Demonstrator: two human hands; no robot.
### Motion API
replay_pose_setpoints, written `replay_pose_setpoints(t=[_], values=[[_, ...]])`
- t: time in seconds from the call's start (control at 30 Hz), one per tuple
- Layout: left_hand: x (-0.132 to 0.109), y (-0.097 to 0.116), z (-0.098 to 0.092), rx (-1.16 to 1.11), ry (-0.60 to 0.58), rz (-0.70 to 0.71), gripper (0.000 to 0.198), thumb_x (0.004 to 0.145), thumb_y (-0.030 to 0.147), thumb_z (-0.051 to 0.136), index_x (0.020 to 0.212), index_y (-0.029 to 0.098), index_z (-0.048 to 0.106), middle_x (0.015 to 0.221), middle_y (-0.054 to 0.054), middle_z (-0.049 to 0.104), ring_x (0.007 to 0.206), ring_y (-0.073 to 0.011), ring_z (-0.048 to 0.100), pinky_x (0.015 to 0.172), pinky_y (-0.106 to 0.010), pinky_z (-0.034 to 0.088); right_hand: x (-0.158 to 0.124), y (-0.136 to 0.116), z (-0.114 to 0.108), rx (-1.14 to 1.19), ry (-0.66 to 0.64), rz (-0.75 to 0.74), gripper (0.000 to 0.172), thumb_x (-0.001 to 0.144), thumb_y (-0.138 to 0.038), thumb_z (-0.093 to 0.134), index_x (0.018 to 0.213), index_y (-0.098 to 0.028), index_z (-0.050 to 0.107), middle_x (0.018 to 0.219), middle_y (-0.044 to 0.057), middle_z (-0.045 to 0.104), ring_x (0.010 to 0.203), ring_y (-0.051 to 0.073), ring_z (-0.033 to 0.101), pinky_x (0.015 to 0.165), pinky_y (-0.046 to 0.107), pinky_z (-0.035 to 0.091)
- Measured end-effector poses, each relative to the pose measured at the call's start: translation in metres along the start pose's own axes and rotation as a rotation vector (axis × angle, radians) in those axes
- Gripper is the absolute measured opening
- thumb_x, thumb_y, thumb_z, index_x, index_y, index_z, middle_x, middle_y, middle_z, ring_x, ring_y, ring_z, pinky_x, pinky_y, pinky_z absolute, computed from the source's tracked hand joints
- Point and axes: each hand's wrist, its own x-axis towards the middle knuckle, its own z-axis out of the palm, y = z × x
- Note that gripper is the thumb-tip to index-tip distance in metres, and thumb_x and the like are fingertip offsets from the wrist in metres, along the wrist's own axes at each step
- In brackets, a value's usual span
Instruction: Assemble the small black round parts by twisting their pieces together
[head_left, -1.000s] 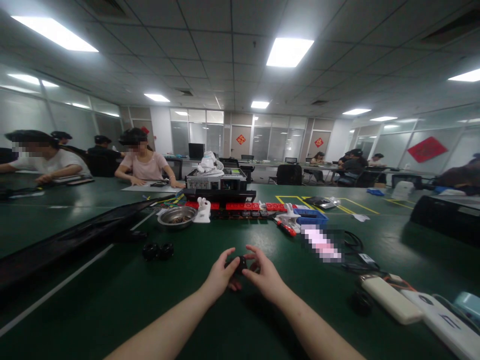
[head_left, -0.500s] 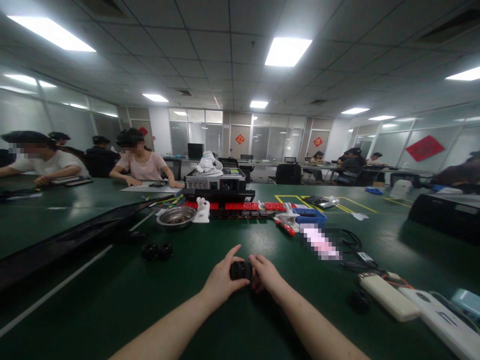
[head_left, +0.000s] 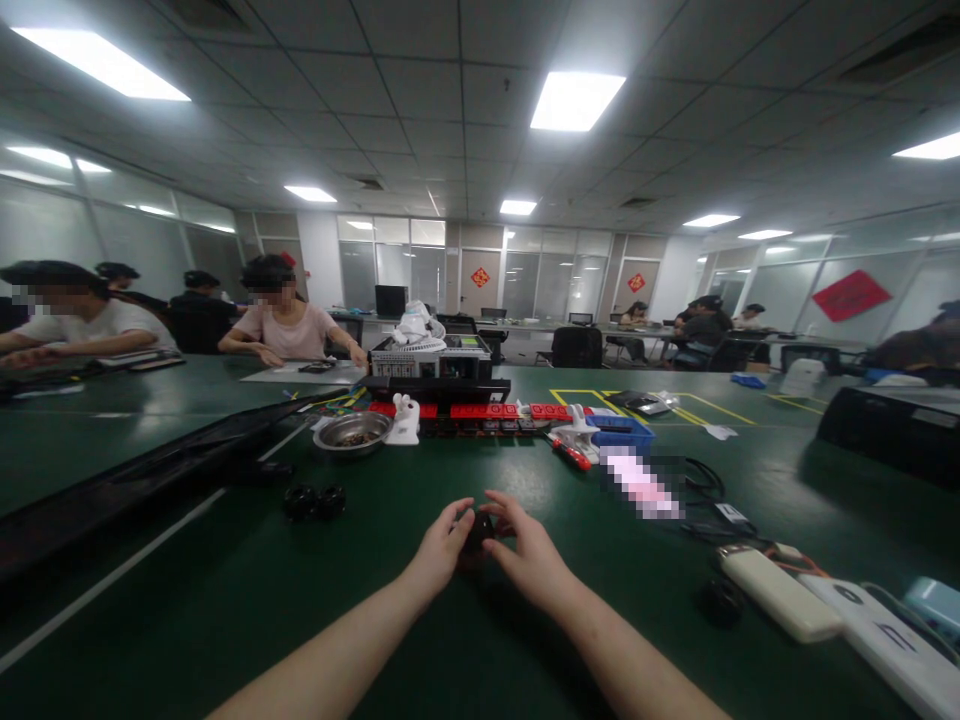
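Observation:
My left hand [head_left: 442, 552] and my right hand [head_left: 531, 555] meet over the green table in front of me. Between their fingertips is a small black rounded part [head_left: 478, 532], partly covered by the fingers; its exact kind does not show. The left fingers and thumb press against its left side. On the other side, my right fingers curve over the top while the thumb touches its right edge. Two similar black round parts [head_left: 315, 503] sit side by side to the left. Another dark round part [head_left: 720, 601] lies at the right.
A metal bowl [head_left: 352, 434] with small pieces stands ahead left, near a long black panel [head_left: 187, 455]. Beyond are red-and-black strips [head_left: 484, 412], a blue tray [head_left: 621, 433] and a red-handled tool [head_left: 571, 456]. A cream power bank [head_left: 780, 592] and cables lie right. People sit across the table.
The black part has turned from lying sideways, with its ridged side showing, to showing a smooth rounded face. My right fingers have spread around it, and the left fingers have drawn in.

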Motion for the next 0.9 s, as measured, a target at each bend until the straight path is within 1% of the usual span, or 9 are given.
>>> replay_pose_setpoints(t=[0.03, 0.1, 0.17, 0.3, 0.4, 0.47, 0.57, 0.67, 0.9], values=[[0.001, -0.001, -0.001, 0.031, -0.010, 0.074, 0.056, 0.074, 0.056, 0.036, 0.113, 0.016, 0.038, 0.101, -0.010, 0.054, 0.082, -0.0206, 0.058, 0.067, -0.031, 0.046, 0.000, -0.001, -0.001, -0.020, 0.015, -0.009, 0.054, 0.065, -0.007, 0.051, 0.116, -0.023, 0.038, 0.106, 0.003, 0.053, 0.085, 0.014, 0.051, 0.080, 0.030, 0.040], [0.001, -0.001, -0.005, 0.116, -0.049, 0.248, 0.056, 0.073, 0.056, 0.037, 0.111, 0.015, 0.042, 0.111, -0.011, 0.051, 0.101, -0.0224, 0.048, 0.085, -0.034, 0.038, 0.001, -0.003, -0.003, -0.067, 0.038, -0.032, 0.047, 0.066, -0.009, 0.051, 0.111, -0.021, 0.044, 0.105, 0.004, 0.053, 0.089, 0.015, 0.050, 0.082, 0.032, 0.039], [-0.001, 0.000, -0.008, 0.226, -0.127, 0.330, 0.058, 0.072, 0.054, 0.042, 0.116, 0.016, 0.039, 0.116, -0.010, 0.048, 0.108, -0.0226, 0.042, 0.092, -0.035, 0.032, 0.002, -0.006, -0.007, -0.124, 0.032, -0.053, 0.039, 0.068, -0.010, 0.050, 0.105, -0.021, 0.049, 0.103, 0.003, 0.055, 0.093, 0.016, 0.049, 0.085, 0.033, 0.037], [-0.006, 0.003, -0.009, 0.577, -0.230, 0.248, 0.067, 0.069, 0.047, 0.052, 0.125, 0.019, 0.027, 0.124, -0.010, 0.042, 0.114, -0.0246, 0.036, 0.097, -0.041, 0.023, 0.002, -0.018, -0.017, -0.229, -0.067, -0.028, 0.032, 0.068, -0.012, 0.051, 0.099, -0.021, 0.054, 0.098, 0.002, 0.056, 0.094, 0.017, 0.049, 0.086, 0.031, 0.036], [-0.010, 0.006, -0.004, 0.849, -0.274, 0.221, 0.064, 0.071, 0.047, 0.047, 0.126, 0.021, 0.027, 0.132, -0.009, 0.032, 0.124, -0.0268, 0.018, 0.100, -0.047, 0.009, -0.001, -0.025, -0.021, -0.293, -0.165, -0.002, 0.030, 0.067, -0.013, 0.053, 0.095, -0.021, 0.055, 0.095, 0.003, 0.055, 0.091, 0.016, 0.050, 0.083, 0.028, 0.037], [-0.013, 0.009, -0.001, 0.971, -0.306, 0.211, 0.066, 0.071, 0.048, 0.046, 0.128, 0.021, 0.025, 0.135, -0.008, 0.025, 0.125, -0.0271, 0.009, 0.099, -0.049, 0.007, -0.003, -0.029, -0.020, -0.331, -0.214, 0.007, 0.028, 0.066, -0.012, 0.054, 0.092, -0.021, 0.056, 0.094, 0.003, 0.053, 0.088, 0.016, 0.050, 0.081, 0.026, 0.038], [-0.017, 0.016, 0.002, 1.074, -0.339, 0.175, 0.079, 0.064, 0.051, 0.052, 0.129, 0.021, 0.019, 0.137, -0.009, 0.020, 0.125, -0.0280, 0.008, 0.099, -0.050, 0.006, -0.007, -0.034, -0.016, -0.402, -0.246, 0.030, 0.026, 0.065, -0.012, 0.053, 0.090, -0.021, 0.055, 0.094, 0.003, 0.049, 0.084, 0.015, 0.050, 0.076, 0.024, 0.039], [-0.021, 0.020, 0.001, 1.126, -0.377, 0.144, 0.088, 0.059, 0.057, 0.054, 0.130, 0.019, 0.017, 0.137, -0.011, 0.017, 0.125, -0.0284, 0.008, 0.098, -0.051, 0.006, -0.008, -0.032, -0.013, -0.531, -0.215, 0.121, 0.024, 0.066, -0.012, 0.050, 0.088, -0.019, 0.053, 0.093, 0.004, 0.047, 0.080, 0.014, 0.051, 0.070, 0.023, 0.039], [-0.026, 0.026, 0.003, 1.223, -0.409, 0.110, 0.079, 0.066, 0.061, 0.041, 0.129, 0.018, 0.020, 0.137, -0.011, 0.016, 0.125, -0.0281, 0.008, 0.098, -0.051, 0.010, 0.004, -0.006, -0.032, -0.865, 0.003, 0.360, 0.018, 0.073, -0.016, 0.046, 0.091, -0.015, 0.047, 0.087, 0.009, 0.054, 0.077, 0.020, 0.056, 0.063, 0.026, 0.039]])
